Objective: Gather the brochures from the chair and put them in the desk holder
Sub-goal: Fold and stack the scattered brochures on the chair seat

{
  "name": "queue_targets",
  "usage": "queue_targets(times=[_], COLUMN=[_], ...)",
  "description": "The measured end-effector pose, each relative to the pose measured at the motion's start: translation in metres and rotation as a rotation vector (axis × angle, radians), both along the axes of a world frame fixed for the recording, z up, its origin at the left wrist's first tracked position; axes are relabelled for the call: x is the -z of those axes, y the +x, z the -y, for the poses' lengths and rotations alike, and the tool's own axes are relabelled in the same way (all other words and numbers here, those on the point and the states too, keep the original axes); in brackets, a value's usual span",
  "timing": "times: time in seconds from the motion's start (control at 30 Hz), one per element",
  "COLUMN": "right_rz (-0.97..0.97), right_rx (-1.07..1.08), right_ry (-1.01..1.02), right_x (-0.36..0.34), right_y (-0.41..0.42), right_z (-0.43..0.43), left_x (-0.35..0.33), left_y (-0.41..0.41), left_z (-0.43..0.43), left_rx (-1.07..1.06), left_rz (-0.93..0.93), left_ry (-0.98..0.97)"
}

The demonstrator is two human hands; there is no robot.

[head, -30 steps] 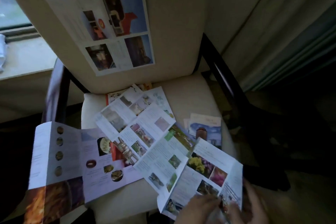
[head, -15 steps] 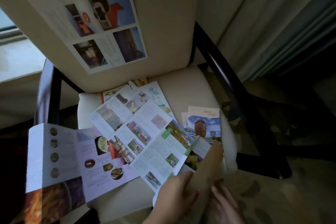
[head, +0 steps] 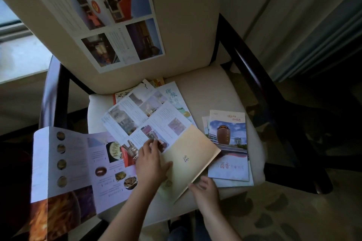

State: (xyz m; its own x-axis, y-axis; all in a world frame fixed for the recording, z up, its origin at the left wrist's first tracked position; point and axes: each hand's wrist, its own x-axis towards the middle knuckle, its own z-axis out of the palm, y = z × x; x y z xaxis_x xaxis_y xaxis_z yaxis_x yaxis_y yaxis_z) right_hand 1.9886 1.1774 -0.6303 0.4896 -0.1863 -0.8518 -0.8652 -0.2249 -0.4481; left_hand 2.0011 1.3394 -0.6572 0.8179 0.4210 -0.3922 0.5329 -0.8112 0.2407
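Observation:
Several brochures lie spread on the cream seat of a chair (head: 225, 92). A folded cream-yellow brochure (head: 191, 157) lies at the front middle of the seat. My left hand (head: 150, 164) presses flat on its left edge, fingers spread over the unfolded photo brochure (head: 145, 119) behind it. My right hand (head: 205, 191) touches its lower right corner with fingers apart. A brochure with a brown jar cover (head: 229, 143) lies on the right of the seat. A large unfolded purple food brochure (head: 74, 164) hangs over the left side. The desk holder is not in view.
A long photo leaflet (head: 117, 17) leans against the chair's backrest. Dark wooden armrests (head: 252, 76) frame the seat on both sides. Curtains (head: 313, 25) hang at the right, a bright window sill (head: 19, 60) lies at the left, and patterned carpet (head: 274, 217) covers the floor.
The flower-photo brochure that I held unfolded is now folded shut into the cream-yellow brochure lying on the seat. My hands moved up onto it, and the view shifted closer.

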Motion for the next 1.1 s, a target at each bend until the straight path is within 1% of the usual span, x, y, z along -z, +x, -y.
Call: queue_targets(times=[0.07,0.13,0.23,0.3,0.37,0.43,0.53,0.6,0.67,0.73,0.83,0.87,0.9,1.0,1.03,1.1], right_rz=[0.004,0.003,-0.025,-0.022,0.022,0.109,0.247,0.281,0.268,0.202,0.098,0.074,0.056,0.056,0.068,0.103], right_rx=[-0.04,-0.036,0.103,0.164,0.173,0.176,0.185,0.226,0.294,0.368,0.395,0.388,0.371,0.278,0.252,0.206], right_ry=[-0.019,0.009,0.083,0.054,0.006,0.009,0.137,0.225,0.314,0.436,0.645,0.697,0.72,0.642,0.61,0.558], right_x=[0.006,0.012,0.019,0.022,0.018,0.01,-0.009,-0.019,-0.029,-0.039,-0.05,-0.051,-0.052,-0.046,-0.044,-0.041], right_y=[-0.001,-0.002,-0.001,0.001,0.002,-0.001,-0.007,-0.009,-0.008,-0.004,0.006,0.01,0.013,0.024,0.027,0.029], right_z=[-0.009,-0.016,-0.021,-0.024,-0.026,-0.025,-0.015,-0.001,0.015,0.031,0.046,0.049,0.051,0.053,0.053,0.05], left_x=[0.007,0.011,0.015,0.013,0.01,0.003,-0.007,-0.014,-0.023,-0.034,-0.057,-0.064,-0.069,-0.076,-0.077,-0.074], left_y=[0.0,0.002,0.002,-0.003,-0.009,-0.01,-0.001,0.009,0.018,0.023,0.022,0.02,0.015,-0.005,-0.01,-0.01], left_z=[-0.005,-0.01,-0.013,-0.013,-0.015,-0.02,-0.036,-0.048,-0.059,-0.062,-0.049,-0.042,-0.033,-0.01,-0.004,0.011], left_rx=[0.002,-0.018,-0.022,0.009,0.022,-0.025,-0.173,-0.259,-0.298,-0.293,-0.313,-0.315,-0.299,-0.187,-0.215,-0.422], left_rz=[0.014,-0.001,-0.044,-0.043,-0.01,0.071,0.206,0.225,0.202,0.174,0.078,0.035,-0.007,-0.094,-0.109,-0.064], left_ry=[0.035,0.001,-0.045,-0.031,-0.026,-0.03,-0.098,-0.169,-0.213,-0.353,-0.769,-0.882,-0.955,-1.04,-1.096,-1.195])
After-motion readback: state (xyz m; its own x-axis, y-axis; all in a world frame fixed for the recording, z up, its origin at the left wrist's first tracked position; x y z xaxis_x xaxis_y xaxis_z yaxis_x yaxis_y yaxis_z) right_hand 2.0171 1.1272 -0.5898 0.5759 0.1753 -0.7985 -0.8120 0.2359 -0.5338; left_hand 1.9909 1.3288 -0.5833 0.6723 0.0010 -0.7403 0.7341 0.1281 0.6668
